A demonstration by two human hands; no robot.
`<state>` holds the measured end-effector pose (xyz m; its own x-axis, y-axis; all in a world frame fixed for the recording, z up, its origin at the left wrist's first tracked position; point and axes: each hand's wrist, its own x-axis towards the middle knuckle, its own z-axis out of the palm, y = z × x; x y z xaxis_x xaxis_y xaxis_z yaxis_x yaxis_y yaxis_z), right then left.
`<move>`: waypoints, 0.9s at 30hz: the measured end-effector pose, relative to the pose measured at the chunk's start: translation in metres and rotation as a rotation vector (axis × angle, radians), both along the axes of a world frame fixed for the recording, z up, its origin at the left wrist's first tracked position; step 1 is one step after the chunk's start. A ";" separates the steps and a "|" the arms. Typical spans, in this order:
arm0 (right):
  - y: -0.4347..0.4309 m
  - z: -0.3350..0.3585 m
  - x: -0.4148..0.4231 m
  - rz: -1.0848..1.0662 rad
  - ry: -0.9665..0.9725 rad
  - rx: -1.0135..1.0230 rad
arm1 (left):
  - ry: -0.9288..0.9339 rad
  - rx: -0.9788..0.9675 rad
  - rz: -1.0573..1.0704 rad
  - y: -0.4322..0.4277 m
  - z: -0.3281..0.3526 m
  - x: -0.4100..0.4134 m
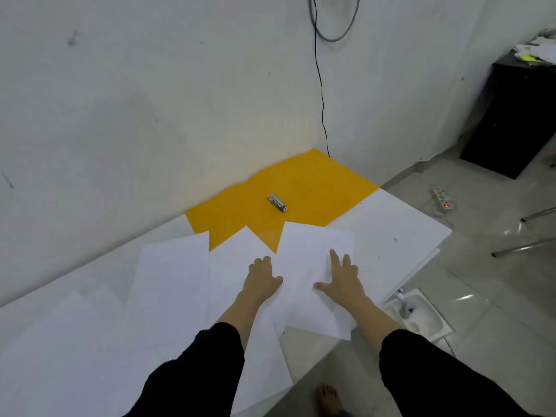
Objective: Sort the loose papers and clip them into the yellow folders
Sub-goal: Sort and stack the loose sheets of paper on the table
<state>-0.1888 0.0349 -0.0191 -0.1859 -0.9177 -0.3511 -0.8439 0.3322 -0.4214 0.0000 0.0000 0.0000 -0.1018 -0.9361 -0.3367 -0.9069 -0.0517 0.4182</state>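
An open yellow folder lies flat in the far corner of the white table, with a metal clip at its middle. Several loose white papers spread across the table in front of it, and their far corners overlap the folder's near edge. My left hand rests on the middle sheet with its fingertips curled down. My right hand lies flat with spread fingers on the rightmost sheet.
White walls close in the table at the back and left. A black cable hangs down into the corner. To the right, on the tiled floor, are a power strip, a black cabinet and metal chair legs. A bare foot shows below.
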 end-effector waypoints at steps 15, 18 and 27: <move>-0.008 -0.020 -0.006 -0.300 -0.134 0.006 | -0.081 0.060 0.221 -0.013 -0.034 -0.030; -0.017 -0.023 -0.015 -0.422 -0.263 -0.021 | -0.057 0.097 0.312 -0.020 -0.034 -0.030; -0.050 -0.028 -0.039 -0.627 -0.621 0.064 | 0.169 0.161 0.514 -0.038 -0.041 -0.027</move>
<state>-0.2278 -0.0156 -0.0470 -0.4070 -0.6861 -0.6030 -0.1232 0.6953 -0.7080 -0.0275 -0.0381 -0.0412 0.2890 -0.8175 -0.4982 -0.6689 -0.5447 0.5058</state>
